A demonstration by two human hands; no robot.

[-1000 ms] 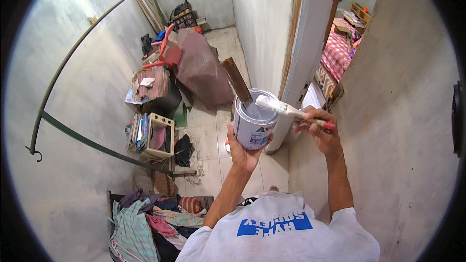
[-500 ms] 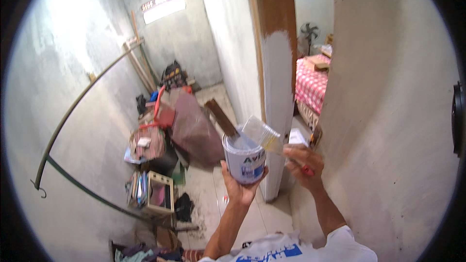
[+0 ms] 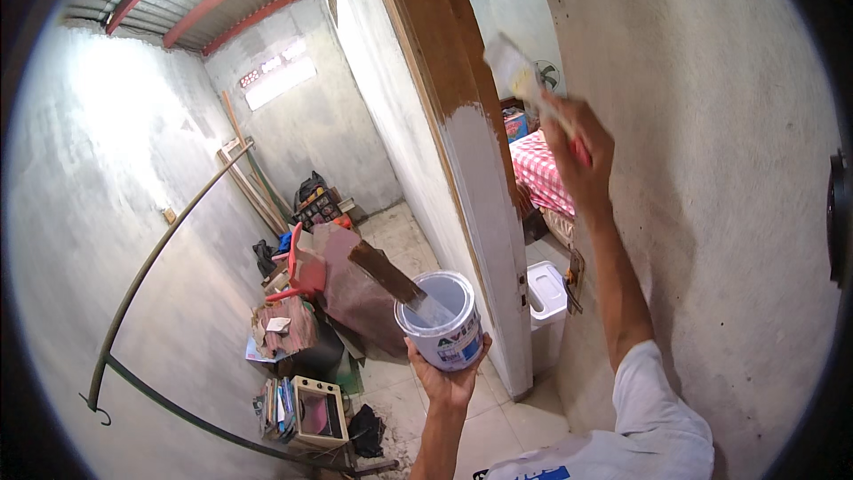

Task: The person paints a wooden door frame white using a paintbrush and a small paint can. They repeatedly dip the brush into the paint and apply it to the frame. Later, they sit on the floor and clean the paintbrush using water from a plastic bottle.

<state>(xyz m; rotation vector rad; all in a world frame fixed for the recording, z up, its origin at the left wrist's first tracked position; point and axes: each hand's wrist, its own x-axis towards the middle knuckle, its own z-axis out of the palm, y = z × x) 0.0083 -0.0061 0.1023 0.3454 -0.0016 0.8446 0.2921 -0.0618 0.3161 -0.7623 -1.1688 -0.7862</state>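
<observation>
My left hand (image 3: 444,380) holds a white paint can (image 3: 442,318) from below at chest height; a wooden stir stick (image 3: 384,272) leans out of the can to the upper left. Raised high, my right hand (image 3: 579,156) grips a paintbrush (image 3: 520,78) with a red handle and white-loaded bristles, pointing up and left. The brush tip is close to a wooden door frame (image 3: 462,116), brown at the top and coated white lower down. The brush is blurred.
A white lidded bin (image 3: 547,292) stands on the floor behind the frame. Piled clutter, boxes and books (image 3: 298,338) lie against the left wall, with long timber poles (image 3: 249,178) leaning in the corner. A bed with a red checked cover (image 3: 542,173) shows through the doorway.
My right hand has lifted the brush from the can's rim up to the brown part of the door frame. The view has tilted upward. The can stays in my left hand.
</observation>
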